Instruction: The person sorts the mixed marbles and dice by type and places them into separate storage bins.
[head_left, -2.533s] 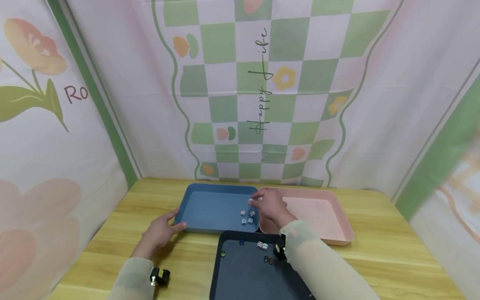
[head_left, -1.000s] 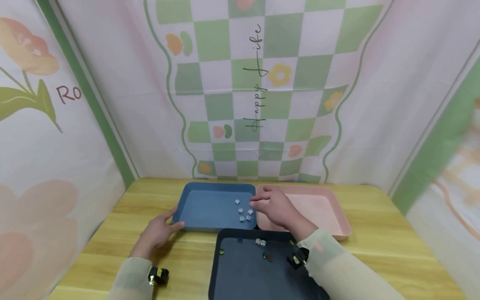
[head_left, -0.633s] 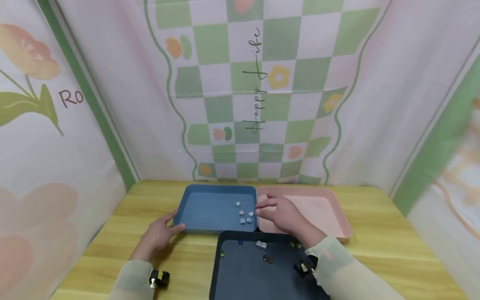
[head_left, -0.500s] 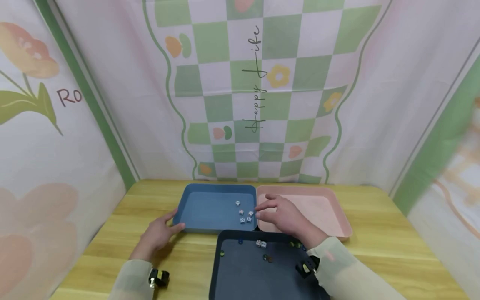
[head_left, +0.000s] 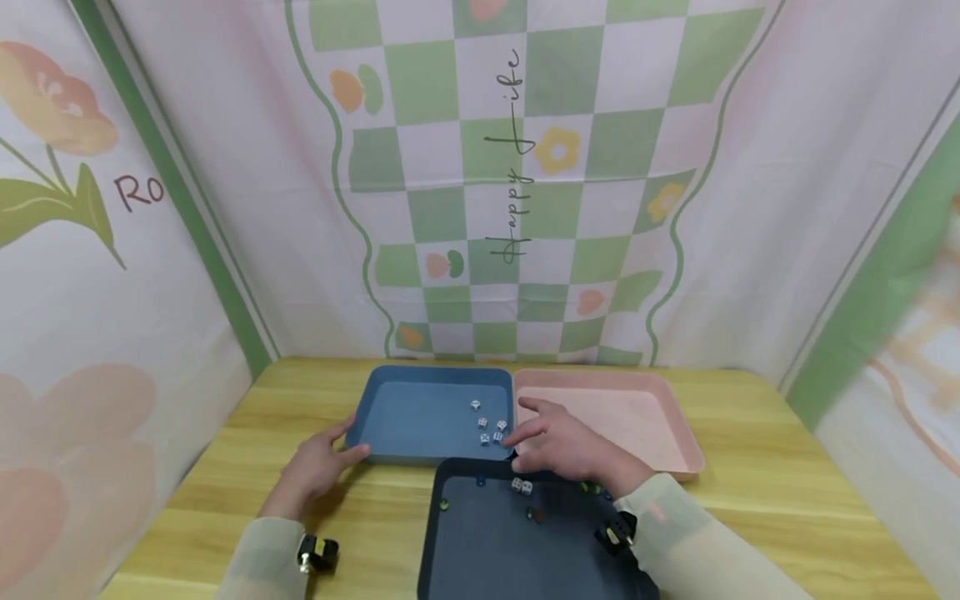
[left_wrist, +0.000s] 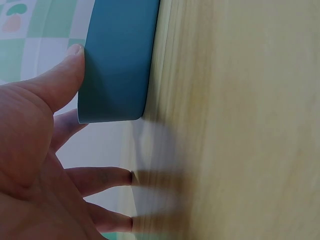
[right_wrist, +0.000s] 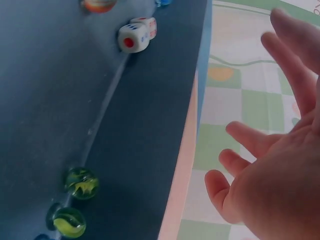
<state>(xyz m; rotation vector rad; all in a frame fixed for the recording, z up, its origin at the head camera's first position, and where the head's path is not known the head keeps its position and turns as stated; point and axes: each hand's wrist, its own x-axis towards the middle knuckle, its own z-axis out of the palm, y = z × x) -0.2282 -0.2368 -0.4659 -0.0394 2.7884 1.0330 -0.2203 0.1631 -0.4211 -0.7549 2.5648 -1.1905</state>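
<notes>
My left hand (head_left: pixel 315 467) holds the near left corner of the blue tray (head_left: pixel 405 373), thumb and index finger on its rim and side in the left wrist view. My right hand (head_left: pixel 566 446) is open above the place where the three trays meet, its fingers spread and nothing in them. Several white dice (head_left: pixel 483 423) lie in the right part of the blue tray, close to its fingertips. Two more white dice (head_left: pixel 522 487) sit side by side in the dark tray (head_left: pixel 429 542), just in front of that hand. The right wrist view shows this pair of dice (right_wrist: pixel 134 39) close up.
Right of the blue tray stands a pink tray (head_left: pixel 682 417). Glass marbles lie in the dark tray: a green marble (head_left: pixel 444 505), a blue marble (head_left: pixel 481 481), and more green marbles (right_wrist: pixel 81 183) near the right wrist. A printed curtain (head_left: pixel 450 208) hangs behind the wooden table (head_left: pixel 787 467).
My right hand has let go of a die, which now lies in the blue tray. It then drew back to the right and lowered toward the dark tray. The left hand stays put.
</notes>
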